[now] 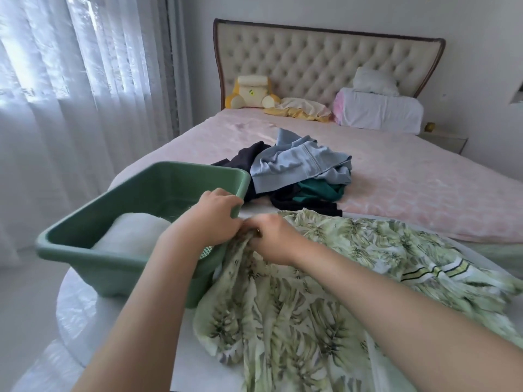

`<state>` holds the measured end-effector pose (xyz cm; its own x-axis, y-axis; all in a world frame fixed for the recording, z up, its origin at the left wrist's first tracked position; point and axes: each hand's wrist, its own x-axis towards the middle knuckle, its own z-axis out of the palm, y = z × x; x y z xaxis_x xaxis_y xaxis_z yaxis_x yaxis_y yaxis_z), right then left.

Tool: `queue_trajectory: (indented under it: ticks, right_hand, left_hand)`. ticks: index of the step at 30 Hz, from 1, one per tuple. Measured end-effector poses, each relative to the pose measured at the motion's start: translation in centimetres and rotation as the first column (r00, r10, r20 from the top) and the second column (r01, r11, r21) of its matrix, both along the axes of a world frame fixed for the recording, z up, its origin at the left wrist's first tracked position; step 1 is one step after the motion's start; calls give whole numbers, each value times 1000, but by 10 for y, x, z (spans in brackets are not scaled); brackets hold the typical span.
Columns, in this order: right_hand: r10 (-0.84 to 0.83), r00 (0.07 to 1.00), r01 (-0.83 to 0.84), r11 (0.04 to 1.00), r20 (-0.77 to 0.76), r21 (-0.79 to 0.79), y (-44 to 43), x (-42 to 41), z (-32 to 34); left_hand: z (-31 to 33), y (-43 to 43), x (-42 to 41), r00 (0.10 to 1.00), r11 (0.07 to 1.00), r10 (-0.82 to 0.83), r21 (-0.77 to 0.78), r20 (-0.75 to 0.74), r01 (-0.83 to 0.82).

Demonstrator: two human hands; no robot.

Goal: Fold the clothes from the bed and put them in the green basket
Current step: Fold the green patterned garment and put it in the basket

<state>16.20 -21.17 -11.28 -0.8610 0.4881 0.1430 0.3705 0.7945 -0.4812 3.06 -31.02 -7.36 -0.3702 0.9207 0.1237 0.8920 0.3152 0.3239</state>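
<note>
Pale-green leaf-print garment [297,306] is spread over a glossy white surface [82,306] at the foot of the bed. Its bunched edge is pinched by the left hand [218,213] and right hand [276,240], which are pressed together at one corner of a green rectangular plastic basket [85,250]. A white folded item [133,233] is seen inside the basket. Behind, a light-blue sweatshirt [300,165], dark garments [246,159] and a teal piece [319,190] are heaped on the pink-covered bed [410,188], which is backed by a cream tufted headboard [325,60].
</note>
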Motion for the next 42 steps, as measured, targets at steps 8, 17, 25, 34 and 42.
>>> queue_trajectory:
  ticks: [8, 17, 25, 34, 42]
  right_hand:
    - [-452, 805, 174, 798, -384, -577, 36, 70, 39]
    - [-593, 796, 602, 795, 119, -70, 75, 163, -11]
    - [-338, 908, 272, 924, -246, -267, 49, 146, -5]
    - [-858, 503, 784, 504, -104, -362, 108, 211, -10]
    - [-439, 898, 425, 880, 20, 211, 102, 222, -15]
  left_hand:
    - [13, 16, 54, 983, 984, -179, -12, -36, 178]
    - [-28, 60, 91, 962, 987, -161, -12, -221, 162]
    - [-25, 81, 134, 936, 885, -350, 343, 47, 314]
    - [-60, 81, 119, 904, 915, -402, 25, 143, 403]
    - [-56, 87, 113, 860, 900, -436, -104, -265, 424]
